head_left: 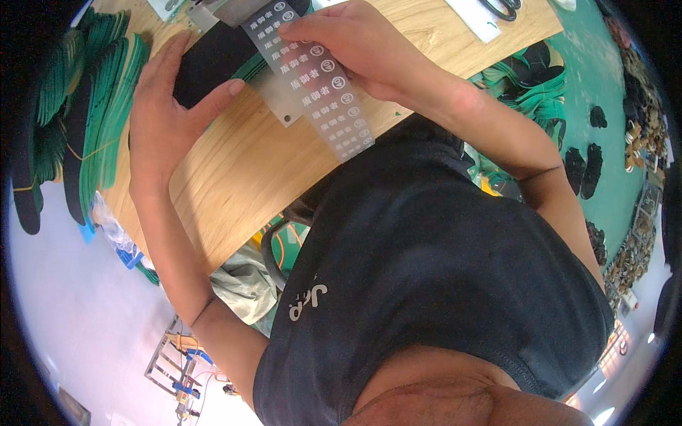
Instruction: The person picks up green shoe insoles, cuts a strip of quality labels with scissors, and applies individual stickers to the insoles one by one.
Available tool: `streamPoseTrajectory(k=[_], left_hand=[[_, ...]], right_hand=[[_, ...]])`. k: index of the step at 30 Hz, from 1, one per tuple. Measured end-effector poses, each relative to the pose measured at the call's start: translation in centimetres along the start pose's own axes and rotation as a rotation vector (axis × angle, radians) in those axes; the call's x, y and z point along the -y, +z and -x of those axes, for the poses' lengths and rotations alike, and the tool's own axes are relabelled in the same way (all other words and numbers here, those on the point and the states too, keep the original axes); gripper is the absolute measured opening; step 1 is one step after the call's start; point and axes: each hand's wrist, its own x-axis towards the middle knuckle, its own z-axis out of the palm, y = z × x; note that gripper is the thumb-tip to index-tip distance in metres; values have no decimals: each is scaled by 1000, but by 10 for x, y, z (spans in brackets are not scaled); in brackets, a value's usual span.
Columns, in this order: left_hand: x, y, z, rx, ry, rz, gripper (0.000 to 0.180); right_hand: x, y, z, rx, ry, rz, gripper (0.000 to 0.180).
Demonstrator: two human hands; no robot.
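A clear film strip (330,106) printed with a repeated white pattern runs from the machine end down past the table's front edge. My right hand (348,46) pinches its right edge near the upper end between thumb and fingers. Under and left of the strip lies a black insole (213,64), with green layers showing along its right edge. My left hand (160,106) is open at the insole's left end, thumb spread away from its stretched fingers. A pale metal plate (284,106) with a small hole sits beneath the strip.
Thick stacks of green and black insoles (106,106) stand at the wooden table's (234,184) left end. A metal machine part (231,11) is at the top edge. Black-handled scissors (503,8) lie at the upper right. More green insoles (529,85) are piled beyond my right forearm.
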Motion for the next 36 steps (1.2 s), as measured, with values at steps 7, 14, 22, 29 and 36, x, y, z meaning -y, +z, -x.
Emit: streamPoseTrajectory(k=[7, 14, 22, 29, 36], left_hand=[[0, 6, -3, 68, -67, 115, 62], [-3, 4, -3, 71, -97, 131, 62], [-4, 5, -1, 45, -139, 146, 63], [-2, 6, -3, 45, -143, 96, 60], [-4, 6, -1, 47, -197, 81, 62]], right_hand=[[-2, -2, -6, 12, 10, -42, 23], [2, -2, -4, 3, 75, -75, 23], [1, -1, -3, 7, 39, -30, 24], [2, -3, -3, 9, 54, -58, 24], [4, -2, -3, -6, 55, 21, 26]])
